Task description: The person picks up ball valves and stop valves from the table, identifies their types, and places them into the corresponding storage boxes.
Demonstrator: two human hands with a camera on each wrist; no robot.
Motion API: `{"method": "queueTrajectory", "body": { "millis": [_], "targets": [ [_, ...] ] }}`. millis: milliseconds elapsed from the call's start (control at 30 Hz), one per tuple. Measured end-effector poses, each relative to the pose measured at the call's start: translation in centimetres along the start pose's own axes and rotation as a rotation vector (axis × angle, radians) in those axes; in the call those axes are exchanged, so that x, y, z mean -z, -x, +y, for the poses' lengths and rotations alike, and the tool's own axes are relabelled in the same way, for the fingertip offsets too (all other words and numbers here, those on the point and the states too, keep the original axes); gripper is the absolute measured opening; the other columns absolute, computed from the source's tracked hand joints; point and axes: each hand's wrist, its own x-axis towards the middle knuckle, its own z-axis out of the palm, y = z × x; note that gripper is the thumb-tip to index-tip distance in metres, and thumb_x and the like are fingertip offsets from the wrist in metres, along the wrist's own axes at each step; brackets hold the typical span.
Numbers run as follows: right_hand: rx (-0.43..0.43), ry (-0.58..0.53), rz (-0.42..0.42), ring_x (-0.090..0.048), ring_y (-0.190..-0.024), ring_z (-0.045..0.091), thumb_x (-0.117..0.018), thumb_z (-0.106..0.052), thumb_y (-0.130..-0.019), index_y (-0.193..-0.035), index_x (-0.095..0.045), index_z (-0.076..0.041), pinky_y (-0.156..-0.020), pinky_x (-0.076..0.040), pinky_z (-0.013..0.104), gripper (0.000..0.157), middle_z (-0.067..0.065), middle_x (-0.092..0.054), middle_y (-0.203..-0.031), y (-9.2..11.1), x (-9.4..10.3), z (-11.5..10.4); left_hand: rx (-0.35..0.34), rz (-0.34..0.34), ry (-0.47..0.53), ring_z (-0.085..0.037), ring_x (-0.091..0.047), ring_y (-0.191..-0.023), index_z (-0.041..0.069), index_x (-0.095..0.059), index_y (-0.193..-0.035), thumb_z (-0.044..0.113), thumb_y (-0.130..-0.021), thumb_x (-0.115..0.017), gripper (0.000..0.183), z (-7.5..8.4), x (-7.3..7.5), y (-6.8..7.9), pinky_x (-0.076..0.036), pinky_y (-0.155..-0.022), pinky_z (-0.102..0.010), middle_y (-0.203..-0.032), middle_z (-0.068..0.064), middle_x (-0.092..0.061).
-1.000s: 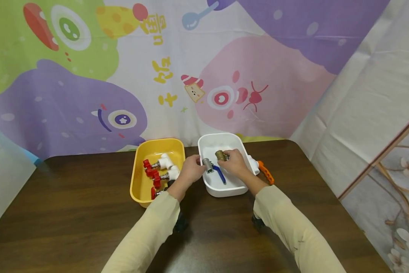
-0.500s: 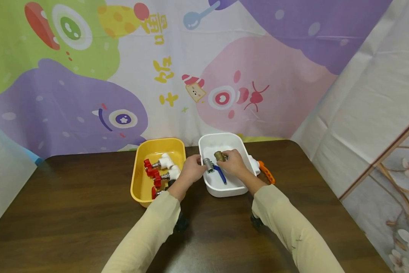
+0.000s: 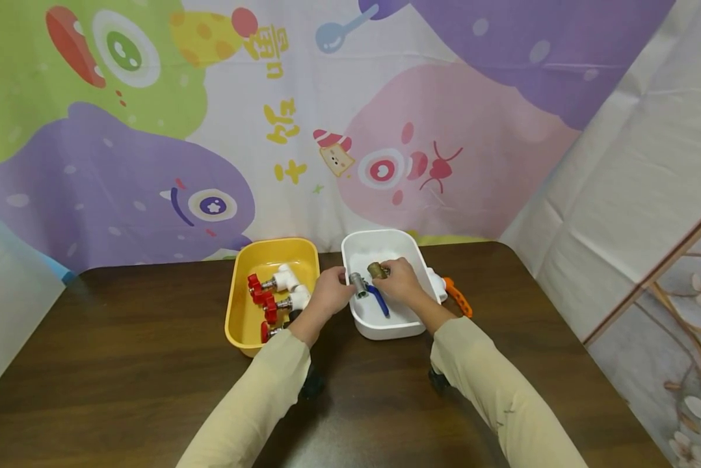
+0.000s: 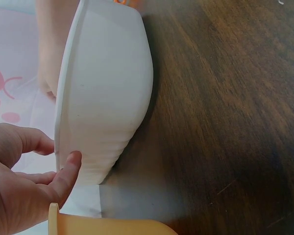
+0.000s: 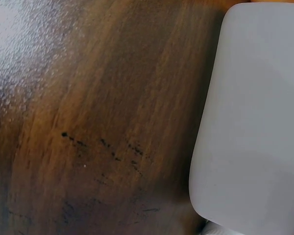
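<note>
In the head view my left hand (image 3: 330,291) is at the left rim of a white tub (image 3: 411,244). The left wrist view shows a finger against the outer wall and the thumb over the rim, so the hand pinches the tub's edge. A silver ball valve (image 3: 358,285) with a blue lever (image 3: 378,301) lies inside, and the left thumb overlaps it. My right hand (image 3: 402,281) reaches into the same tub and pinches a brass valve (image 3: 376,270), partly covered by the fingers. The right wrist view shows only the tub's outer wall (image 5: 250,117).
To the left stands a yellow tub (image 3: 233,305) with several red-handled valves (image 3: 270,307) on white fittings. A white plastic valve with an orange handle (image 3: 458,298) lies against the white tub's right side. A printed cloth (image 3: 292,214) hangs behind the dark wooden table (image 3: 140,364).
Both hands keep their places at the white tub. Only a slight shift of the whole view shows.
</note>
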Motion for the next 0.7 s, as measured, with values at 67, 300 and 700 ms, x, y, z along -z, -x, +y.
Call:
{"method": "queueTrajectory", "body": {
  "millis": [67, 300, 700],
  "targets": [
    [0.002, 0.007, 0.002, -0.050, -0.108, 0.029, -0.067, -0.022, -0.082, -0.124, -0.057, 0.002, -0.095, -0.042, 0.039, 0.049, 0.019, -0.058, -0.116, -0.01, -0.03, -0.05, 0.001, -0.001, -0.001, -0.024, -0.059, -0.095, -0.003, -0.053, -0.126, 0.010, -0.087, -0.058, 0.041, 0.02, -0.02, -0.04, -0.052, -0.078, -0.032, -0.113, -0.017, -0.062],
    [0.005, 0.030, 0.003, -0.050, -0.108, 0.030, -0.067, -0.022, -0.082, -0.123, -0.058, 0.002, -0.094, -0.042, 0.039, 0.048, 0.019, -0.058, -0.116, -0.08, -0.02, -0.19, 0.009, -0.008, -0.008, -0.023, -0.059, -0.093, -0.002, -0.053, -0.126, 0.011, -0.088, -0.058, 0.041, 0.00, -0.09, -0.16, -0.052, -0.075, -0.031, -0.113, -0.016, -0.062],
    [0.051, 0.063, 0.014, -0.051, -0.108, 0.030, -0.067, -0.023, -0.080, -0.120, -0.060, 0.003, -0.094, -0.042, 0.040, 0.048, 0.019, -0.061, -0.114, -0.54, -0.33, 0.17, 0.006, 0.003, -0.011, -0.025, -0.059, -0.097, -0.002, -0.052, -0.128, 0.011, -0.087, -0.059, 0.043, -0.12, -0.09, -0.23, -0.052, -0.080, -0.034, -0.114, -0.017, -0.062]
  ]
}}
